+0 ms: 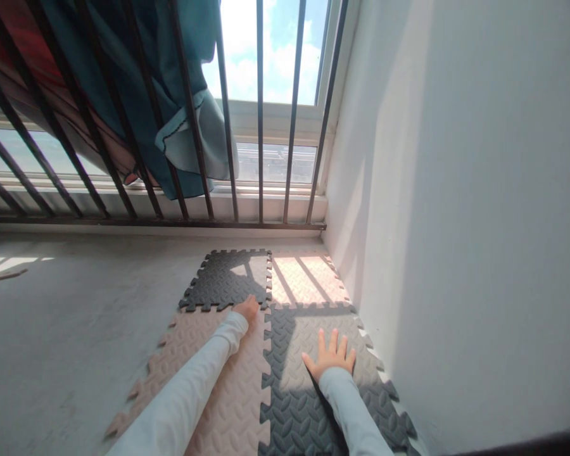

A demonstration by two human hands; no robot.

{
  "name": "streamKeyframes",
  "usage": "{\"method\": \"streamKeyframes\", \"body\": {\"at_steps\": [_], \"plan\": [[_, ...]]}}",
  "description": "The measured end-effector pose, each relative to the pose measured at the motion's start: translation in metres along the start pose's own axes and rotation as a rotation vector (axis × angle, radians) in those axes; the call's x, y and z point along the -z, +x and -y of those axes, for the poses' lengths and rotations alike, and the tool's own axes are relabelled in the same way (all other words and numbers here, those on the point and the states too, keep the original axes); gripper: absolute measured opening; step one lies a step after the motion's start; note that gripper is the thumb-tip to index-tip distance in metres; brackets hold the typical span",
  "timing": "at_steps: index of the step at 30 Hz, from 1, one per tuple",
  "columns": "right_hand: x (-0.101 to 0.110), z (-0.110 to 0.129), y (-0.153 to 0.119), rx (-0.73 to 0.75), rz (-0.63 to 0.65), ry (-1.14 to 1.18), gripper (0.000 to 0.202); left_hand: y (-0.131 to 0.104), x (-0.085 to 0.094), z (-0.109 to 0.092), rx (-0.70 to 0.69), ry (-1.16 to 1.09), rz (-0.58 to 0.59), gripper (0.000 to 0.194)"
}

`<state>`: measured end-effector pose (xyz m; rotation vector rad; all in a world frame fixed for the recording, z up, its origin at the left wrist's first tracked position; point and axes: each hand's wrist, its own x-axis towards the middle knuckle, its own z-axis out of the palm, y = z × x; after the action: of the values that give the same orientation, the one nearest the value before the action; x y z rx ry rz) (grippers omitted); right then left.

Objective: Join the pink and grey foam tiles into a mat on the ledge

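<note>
My left hand (248,308) is curled at the seam between a dark grey foam tile (230,277) and a pink foam tile (237,380). Its fingers close on the dark tile's toothed front edge, though the fingertips are partly hidden. Along this seam the dark tile's edge shows as a thick dark line, and how fully its teeth fit cannot be made out. Flat on a nearer dark grey tile (294,418) rests my right hand (330,358), fingers spread and holding nothing. Behind that tile a sunlit pink tile (306,282) joins it.
A white wall (479,221) runs along the right side of the tiles. Beyond them stands a dark metal railing (285,225) before a window, with teal and red cloth (190,139) hanging behind it. Grey concrete floor (76,335) lies to the left, bearing a thin stick-like object (4,276).
</note>
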<state>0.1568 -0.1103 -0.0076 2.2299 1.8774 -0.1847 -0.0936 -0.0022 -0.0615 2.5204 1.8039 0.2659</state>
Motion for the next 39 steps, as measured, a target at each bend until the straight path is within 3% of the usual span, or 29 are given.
{"method": "streamKeyframes", "body": {"at_steps": [6,11,14,19,22,28,33,39], "plan": [[0.000,0.001,0.000,-0.008,0.007,-0.006,0.075,-0.011,0.006,-0.010,0.102,0.014,0.064,0.043],[0.001,0.001,0.000,-0.009,0.011,-0.012,0.074,-0.027,0.007,-0.029,0.112,-0.012,0.060,0.060],[0.001,0.001,0.000,-0.011,0.016,-0.020,0.074,-0.031,0.014,-0.041,0.165,-0.001,0.107,0.058],[0.002,0.002,0.000,-0.013,0.024,-0.025,0.074,-0.013,0.038,-0.051,0.258,0.033,0.253,0.054],[0.001,0.002,0.000,-0.013,0.002,-0.027,0.074,0.002,0.045,-0.053,0.313,-0.007,0.263,0.061],[-0.004,0.001,0.000,0.006,-0.042,-0.038,0.074,0.015,0.035,-0.052,0.343,-0.047,0.304,0.055],[-0.001,0.002,0.000,-0.005,-0.014,-0.039,0.074,0.027,0.036,-0.052,0.283,-0.031,0.230,0.053],[-0.011,0.000,0.005,0.008,-0.050,-0.012,0.073,0.042,0.030,-0.050,0.363,-0.055,0.217,0.057]]}}
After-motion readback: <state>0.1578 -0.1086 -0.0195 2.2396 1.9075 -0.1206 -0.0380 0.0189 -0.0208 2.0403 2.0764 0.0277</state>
